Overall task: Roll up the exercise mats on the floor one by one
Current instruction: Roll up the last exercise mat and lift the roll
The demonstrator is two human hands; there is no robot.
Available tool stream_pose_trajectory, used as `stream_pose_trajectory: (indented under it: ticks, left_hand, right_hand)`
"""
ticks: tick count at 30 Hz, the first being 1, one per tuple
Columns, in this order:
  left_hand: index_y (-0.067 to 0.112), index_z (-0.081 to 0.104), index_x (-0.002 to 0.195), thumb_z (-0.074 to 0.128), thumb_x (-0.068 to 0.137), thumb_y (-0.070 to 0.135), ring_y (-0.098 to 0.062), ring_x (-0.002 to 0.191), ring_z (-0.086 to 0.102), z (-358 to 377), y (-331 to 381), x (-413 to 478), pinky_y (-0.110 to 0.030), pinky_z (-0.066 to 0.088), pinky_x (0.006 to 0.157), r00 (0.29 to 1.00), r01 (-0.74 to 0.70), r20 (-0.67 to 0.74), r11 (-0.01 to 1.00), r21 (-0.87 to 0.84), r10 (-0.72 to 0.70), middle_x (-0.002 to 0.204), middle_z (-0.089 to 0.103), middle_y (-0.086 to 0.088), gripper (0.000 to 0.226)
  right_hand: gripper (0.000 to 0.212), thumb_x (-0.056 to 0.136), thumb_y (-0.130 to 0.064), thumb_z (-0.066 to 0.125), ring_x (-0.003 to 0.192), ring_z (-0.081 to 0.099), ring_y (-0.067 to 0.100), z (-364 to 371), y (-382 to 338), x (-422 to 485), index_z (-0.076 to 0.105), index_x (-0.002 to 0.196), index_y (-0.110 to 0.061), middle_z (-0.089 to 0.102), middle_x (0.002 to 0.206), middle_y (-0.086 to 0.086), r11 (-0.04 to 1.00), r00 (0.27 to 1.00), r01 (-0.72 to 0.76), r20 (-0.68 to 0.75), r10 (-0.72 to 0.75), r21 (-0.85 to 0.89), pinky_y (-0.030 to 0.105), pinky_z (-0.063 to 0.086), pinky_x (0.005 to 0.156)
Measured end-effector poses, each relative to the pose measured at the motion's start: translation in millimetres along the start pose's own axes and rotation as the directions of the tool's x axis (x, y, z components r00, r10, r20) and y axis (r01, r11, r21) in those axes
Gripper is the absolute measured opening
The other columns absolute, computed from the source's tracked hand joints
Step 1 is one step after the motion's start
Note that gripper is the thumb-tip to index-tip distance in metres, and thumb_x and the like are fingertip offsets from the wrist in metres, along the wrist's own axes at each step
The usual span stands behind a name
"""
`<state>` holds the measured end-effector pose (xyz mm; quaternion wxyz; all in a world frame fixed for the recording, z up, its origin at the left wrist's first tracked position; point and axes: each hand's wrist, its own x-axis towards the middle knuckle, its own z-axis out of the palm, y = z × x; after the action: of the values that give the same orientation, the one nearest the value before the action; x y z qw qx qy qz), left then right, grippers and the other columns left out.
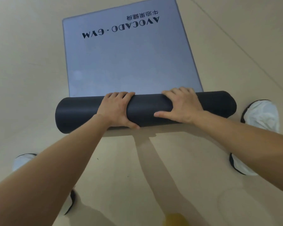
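A grey-blue exercise mat (129, 59) with black "AVOCADO · GYM" lettering lies flat on the floor ahead of me. Its near end is wound into a thick dark roll (147, 110) lying crosswise. My left hand (116, 108) grips the roll left of centre, fingers curled over the top and thumb underneath at the near side. My right hand (180, 105) rests on the roll right of centre, fingers curved over the far side and thumb stretched along the near face.
Beige floor (39, 62) surrounds the mat on all sides. White shoes with dark soles show at the right (261, 115), lower right (242, 165) and lower left (21, 160). Arm shadows fall on the floor below the roll.
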<state>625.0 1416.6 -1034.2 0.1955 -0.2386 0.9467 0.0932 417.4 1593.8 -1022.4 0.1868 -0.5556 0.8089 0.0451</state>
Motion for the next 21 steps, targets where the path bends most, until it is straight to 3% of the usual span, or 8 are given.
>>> stream_pose_trajectory:
  ticks: [3, 5, 8, 11, 16, 21]
  left_hand:
    - [0.031, 0.033, 0.153, 0.061, 0.044, 0.102, -0.027, 0.12, 0.06, -12.1, -8.7, 17.4, -0.048, 0.044, 0.104, 0.998, -0.006, 0.07, 0.999, -0.044, 0.009, 0.138, 0.06, 0.003, 0.134]
    - [0.033, 0.037, 0.15, 0.064, 0.044, 0.1, -0.026, 0.114, 0.062, -18.0, -10.9, 26.6, -0.045, 0.047, 0.096, 0.995, -0.002, 0.101, 0.997, -0.077, 0.01, 0.131, 0.063, 0.005, 0.128]
    - [0.035, 0.041, 0.145, 0.069, 0.048, 0.096, -0.023, 0.111, 0.062, -25.6, -13.0, 36.2, -0.041, 0.046, 0.088, 0.989, 0.005, 0.147, 0.993, -0.118, 0.012, 0.124, 0.064, 0.009, 0.118]
    - [0.035, 0.043, 0.142, 0.072, 0.049, 0.093, -0.021, 0.111, 0.062, -30.7, -11.1, 37.3, -0.038, 0.042, 0.084, 0.988, 0.024, 0.156, 0.989, -0.143, -0.001, 0.123, 0.064, 0.012, 0.114]
    - [0.034, 0.046, 0.14, 0.073, 0.05, 0.092, -0.02, 0.107, 0.062, -23.4, 9.8, 4.8, -0.037, 0.046, 0.085, 0.974, 0.058, 0.228, 0.975, -0.216, -0.008, 0.119, 0.064, 0.012, 0.11]
    - [0.037, 0.047, 0.139, 0.074, 0.048, 0.092, -0.018, 0.103, 0.061, 6.6, 42.4, -56.5, -0.037, 0.046, 0.086, 0.926, 0.106, 0.378, 0.956, -0.273, 0.006, 0.116, 0.064, 0.013, 0.109]
  right_hand:
    - [0.13, 0.059, -0.106, 0.035, 0.141, 0.041, 0.034, 5.3, -3.2, 3.8, 0.021, 0.159, -0.025, 0.04, 0.158, 0.007, 0.989, 0.994, 0.078, 0.084, -0.068, -0.126, 0.056, 0.022, 0.122]
    - [0.134, 0.057, -0.104, 0.046, 0.139, 0.042, 0.036, 4.7, 1.1, 11.9, 0.014, 0.16, -0.025, 0.041, 0.156, 0.01, 0.984, 0.991, 0.092, 0.109, -0.076, -0.151, 0.057, 0.024, 0.121]
    - [0.123, 0.059, -0.101, 0.053, 0.117, 0.055, 0.031, -4.5, 6.3, 26.4, 0.026, 0.153, -0.027, 0.056, 0.132, 0.007, 0.988, 0.987, 0.115, 0.123, -0.102, -0.104, 0.047, 0.046, 0.099]
    - [0.113, 0.062, -0.098, 0.057, 0.108, 0.057, 0.028, -12.7, 8.3, 30.4, 0.035, 0.148, -0.028, 0.058, 0.119, 0.006, 0.987, 0.984, 0.136, 0.124, -0.125, -0.083, 0.042, 0.049, 0.085]
    - [0.102, 0.063, -0.097, 0.058, 0.092, 0.058, 0.023, -14.4, 7.3, -1.7, 0.043, 0.139, -0.03, 0.059, 0.103, -0.001, 0.982, 0.972, 0.175, 0.167, -0.162, -0.068, 0.035, 0.046, 0.073]
    - [0.092, 0.062, -0.094, 0.063, 0.092, 0.062, 0.021, 4.8, -3.2, -59.1, 0.049, 0.13, -0.034, 0.066, 0.106, -0.005, 0.978, 0.912, 0.194, 0.355, -0.208, 0.077, 0.037, 0.051, 0.079]
